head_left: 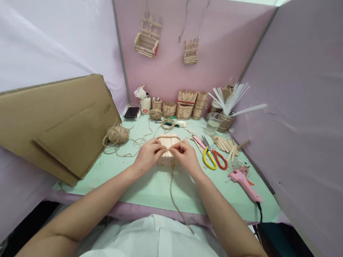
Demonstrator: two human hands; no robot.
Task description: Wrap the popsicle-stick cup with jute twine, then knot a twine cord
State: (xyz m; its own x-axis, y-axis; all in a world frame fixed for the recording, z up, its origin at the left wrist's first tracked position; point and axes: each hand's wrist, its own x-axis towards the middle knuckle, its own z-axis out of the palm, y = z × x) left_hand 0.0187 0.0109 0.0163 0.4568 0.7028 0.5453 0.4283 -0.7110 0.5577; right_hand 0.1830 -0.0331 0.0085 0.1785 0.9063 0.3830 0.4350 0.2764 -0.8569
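A small craft-stick box (169, 141) stands on the green tabletop in front of me, with brown twine along its far rim. Over its near side, my left hand (150, 155) and my right hand (186, 156) almost meet, thumb and forefinger of each pinched together. Between the fingertips runs a piece of twine (171, 190), one end of which trails down over the table edge onto my white clothing. The exact spot where the fingers grip it is small and partly hidden.
A ball of twine (118, 134) and a cardboard sheet (74, 119) lie left. To the right are scissors (213, 157), craft sticks (225, 144) and a pink glue gun (246, 184). A plastic cup of water (213, 124) and stick-built containers (185, 111) line the back.
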